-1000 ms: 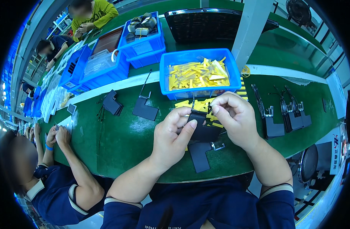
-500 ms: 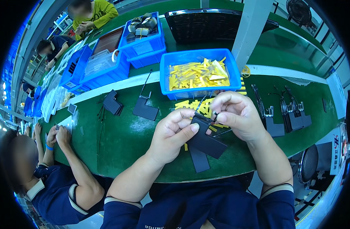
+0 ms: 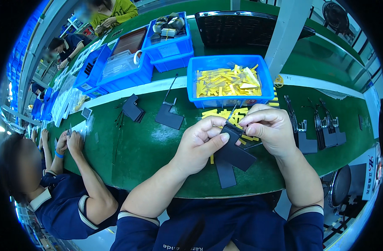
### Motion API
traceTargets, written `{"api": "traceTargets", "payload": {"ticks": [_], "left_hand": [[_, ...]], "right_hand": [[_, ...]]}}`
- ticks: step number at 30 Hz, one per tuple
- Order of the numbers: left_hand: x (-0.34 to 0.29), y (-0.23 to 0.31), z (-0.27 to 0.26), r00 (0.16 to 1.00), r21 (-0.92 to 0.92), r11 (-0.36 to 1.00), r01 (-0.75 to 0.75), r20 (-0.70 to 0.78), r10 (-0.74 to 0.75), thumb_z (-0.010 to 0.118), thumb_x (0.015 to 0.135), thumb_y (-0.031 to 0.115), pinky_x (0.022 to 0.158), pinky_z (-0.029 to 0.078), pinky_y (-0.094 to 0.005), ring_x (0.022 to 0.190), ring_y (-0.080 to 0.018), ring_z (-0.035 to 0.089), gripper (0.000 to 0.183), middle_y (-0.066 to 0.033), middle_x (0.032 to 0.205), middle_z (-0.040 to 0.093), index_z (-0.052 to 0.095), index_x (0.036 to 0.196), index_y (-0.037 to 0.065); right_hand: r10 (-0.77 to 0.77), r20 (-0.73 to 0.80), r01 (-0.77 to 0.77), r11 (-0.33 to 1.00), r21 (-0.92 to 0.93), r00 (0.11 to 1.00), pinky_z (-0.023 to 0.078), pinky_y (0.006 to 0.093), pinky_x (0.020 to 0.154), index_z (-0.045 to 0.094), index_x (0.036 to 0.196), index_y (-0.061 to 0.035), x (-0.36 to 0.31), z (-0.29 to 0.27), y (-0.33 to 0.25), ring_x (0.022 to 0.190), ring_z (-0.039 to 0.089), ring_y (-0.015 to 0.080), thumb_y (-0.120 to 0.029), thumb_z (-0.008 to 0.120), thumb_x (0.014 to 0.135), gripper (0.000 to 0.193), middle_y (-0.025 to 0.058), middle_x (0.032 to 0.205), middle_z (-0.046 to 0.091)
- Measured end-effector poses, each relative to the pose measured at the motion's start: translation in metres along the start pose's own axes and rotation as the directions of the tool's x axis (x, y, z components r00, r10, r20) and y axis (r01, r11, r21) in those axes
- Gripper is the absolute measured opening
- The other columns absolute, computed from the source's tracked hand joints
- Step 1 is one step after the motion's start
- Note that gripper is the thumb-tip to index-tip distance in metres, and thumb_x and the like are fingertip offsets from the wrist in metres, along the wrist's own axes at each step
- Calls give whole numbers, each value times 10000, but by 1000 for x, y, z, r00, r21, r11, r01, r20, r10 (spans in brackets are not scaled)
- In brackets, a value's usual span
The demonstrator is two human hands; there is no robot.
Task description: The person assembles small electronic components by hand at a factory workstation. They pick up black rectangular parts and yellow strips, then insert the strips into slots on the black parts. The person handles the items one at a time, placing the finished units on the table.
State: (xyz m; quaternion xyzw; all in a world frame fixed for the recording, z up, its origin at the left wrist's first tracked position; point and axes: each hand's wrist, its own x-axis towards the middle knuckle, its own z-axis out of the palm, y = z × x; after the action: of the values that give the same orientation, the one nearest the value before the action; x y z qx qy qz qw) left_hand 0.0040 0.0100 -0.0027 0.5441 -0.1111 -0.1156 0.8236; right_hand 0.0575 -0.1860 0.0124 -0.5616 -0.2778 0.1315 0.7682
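My left hand (image 3: 200, 146) grips a black L-shaped flat part (image 3: 237, 154) by its upper end, thumb on its face. Thin dark wires rise from that end. With thumb and forefinger together, my right hand (image 3: 271, 129) pinches at the part's upper corner; what lies between those fingertips is too small to make out. Beneath the held part, another dark flat part (image 3: 225, 173) rests on the green table. Yellow strips (image 3: 216, 113) lie loose just behind my hands, partly covered by them.
A blue bin (image 3: 191, 90) of yellow strips stands behind my hands. More black L-shaped parts with wires lie left (image 3: 169, 119) and right (image 3: 307, 144). Further blue bins (image 3: 146, 69) stand at back left, near a post (image 3: 288, 33). A co-worker (image 3: 87, 192) sits at my left.
The whole view has shifted, so things sit farther right. My right fingertips have come closer together and lower, against the part's upper corner. My left hand keeps its hold.
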Motion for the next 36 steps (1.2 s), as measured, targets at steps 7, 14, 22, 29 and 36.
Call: {"api": "traceTargets", "payload": {"ticks": [7, 14, 22, 29, 36], "left_hand": [[0, -2, -5, 996, 81, 994, -73, -41, 77, 531, 912, 65, 808, 496, -301, 894, -186, 638, 218, -139, 970, 650, 485, 1121, 23], [13, 37, -67, 757, 308, 895, -322, -483, 439, 532, 903, 94, 758, 520, -312, 830, -187, 640, 232, -109, 896, 629, 500, 1123, 28], [20, 30, -113, 766, 808, 304, 505, -582, 274, 583, 835, 121, 739, 481, -347, 788, -252, 638, 262, -126, 847, 655, 588, 1046, -34], [13, 30, -88, 775, 887, -114, 448, -321, 545, 667, 782, 170, 701, 494, -341, 764, -239, 626, 351, -117, 894, 657, 609, 1083, -2], [13, 27, -29, 933, 956, 284, -76, -32, 358, 659, 781, 68, 596, 471, -258, 649, -139, 589, 239, -69, 782, 619, 639, 1012, 10]], "right_hand": [[-34, -51, 23, 980, -198, 998, 505, 239, 736, 674, 988, 17, 0, -1, 4, 782, 600, 122, -37, 700, 787, 210, 79, 855, 620], [95, -265, -110, 993, -46, 960, 481, 217, 745, 623, 1094, 17, 3, 2, 2, 823, 585, 88, -95, 669, 836, 286, 52, 894, 630], [-116, -313, -169, 642, -747, 943, 481, 282, 627, 634, 825, 17, 9, -22, -2, 663, 595, 167, -21, 632, 780, 59, 93, 781, 629], [69, -97, -113, 305, -946, 993, 482, 402, 683, 627, 688, -11, 9, -34, -15, 719, 613, 294, -77, 645, 721, 76, 139, 689, 600], [207, -134, -140, 17, -990, 969, 495, 410, 767, 621, 927, -5, 4, -15, 9, 872, 614, 317, -156, 699, 720, 269, 149, 906, 609]]}}
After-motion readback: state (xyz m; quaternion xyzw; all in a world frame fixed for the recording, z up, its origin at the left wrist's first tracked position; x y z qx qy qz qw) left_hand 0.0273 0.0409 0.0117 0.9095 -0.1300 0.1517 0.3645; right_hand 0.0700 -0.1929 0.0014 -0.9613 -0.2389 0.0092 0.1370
